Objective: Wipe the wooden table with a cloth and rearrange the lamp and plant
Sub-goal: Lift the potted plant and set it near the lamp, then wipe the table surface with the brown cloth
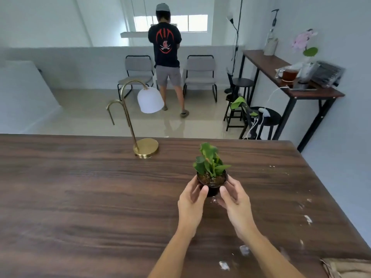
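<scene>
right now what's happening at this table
A person has both hands around a small black pot holding a green plant near the middle of the wooden table. The left hand and right hand cup it from either side. A gold lamp with a white shade stands at the far edge. White smudges and crumbs dot the right side, and a tan cloth lies at the near right corner.

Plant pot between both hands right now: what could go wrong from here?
1. The plant pot is held only at its sides by the left hand and right hand; tilting it could spill soil onto the wooden table.
2. White debris lies near the forearms and may smear.
3. The lamp stands at the far edge, so a bump might topple it.
</scene>
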The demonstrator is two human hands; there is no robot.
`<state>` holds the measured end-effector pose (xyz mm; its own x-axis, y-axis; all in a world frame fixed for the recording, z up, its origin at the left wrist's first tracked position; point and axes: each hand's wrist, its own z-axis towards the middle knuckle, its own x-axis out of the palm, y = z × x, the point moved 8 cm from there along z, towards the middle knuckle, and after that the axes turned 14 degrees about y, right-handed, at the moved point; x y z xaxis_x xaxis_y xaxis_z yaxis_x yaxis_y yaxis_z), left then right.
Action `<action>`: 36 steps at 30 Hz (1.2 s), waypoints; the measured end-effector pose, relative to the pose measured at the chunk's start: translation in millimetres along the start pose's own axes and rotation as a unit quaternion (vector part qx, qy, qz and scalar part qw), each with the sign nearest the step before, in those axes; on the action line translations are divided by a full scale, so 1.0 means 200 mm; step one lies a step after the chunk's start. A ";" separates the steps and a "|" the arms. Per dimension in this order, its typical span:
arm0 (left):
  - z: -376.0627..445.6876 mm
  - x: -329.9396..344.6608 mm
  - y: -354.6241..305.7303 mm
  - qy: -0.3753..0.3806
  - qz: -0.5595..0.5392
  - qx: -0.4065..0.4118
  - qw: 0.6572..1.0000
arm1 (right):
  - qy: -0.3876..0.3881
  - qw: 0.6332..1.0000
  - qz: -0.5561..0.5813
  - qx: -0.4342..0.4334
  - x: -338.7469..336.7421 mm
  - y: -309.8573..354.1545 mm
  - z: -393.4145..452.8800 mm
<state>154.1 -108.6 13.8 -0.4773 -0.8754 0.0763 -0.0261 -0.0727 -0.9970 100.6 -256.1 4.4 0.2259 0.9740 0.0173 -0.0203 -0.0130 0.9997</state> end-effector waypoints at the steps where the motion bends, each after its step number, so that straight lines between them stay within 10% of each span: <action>1: 0.00 -0.11 -0.01 -0.021 0.008 -0.003 1.000 | 0.018 1.000 0.004 0.005 0.11 0.00 0.06; 11: 0.09 -1.17 0.01 -0.179 0.064 -0.069 0.979 | 0.159 0.984 0.004 0.085 1.09 -0.14 0.60; 20: 0.14 -1.26 0.05 -0.181 0.127 -0.120 0.968 | 0.257 0.949 -0.118 0.139 1.17 -0.11 0.58; 29: -0.52 -0.59 0.13 -0.087 0.341 -0.123 0.928 | 0.193 0.950 -0.241 0.053 0.30 -0.01 -0.19; 36: -0.85 -0.39 0.30 -0.054 0.518 -0.165 0.838 | -0.055 0.893 -0.444 0.045 -0.88 0.08 -0.95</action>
<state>40.1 36.8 -54.8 -0.3126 -0.4260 -0.8490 0.1033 0.8733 -0.4762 -123.6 -384.7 13.1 0.2090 0.5812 -0.7865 0.2920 0.7304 0.6174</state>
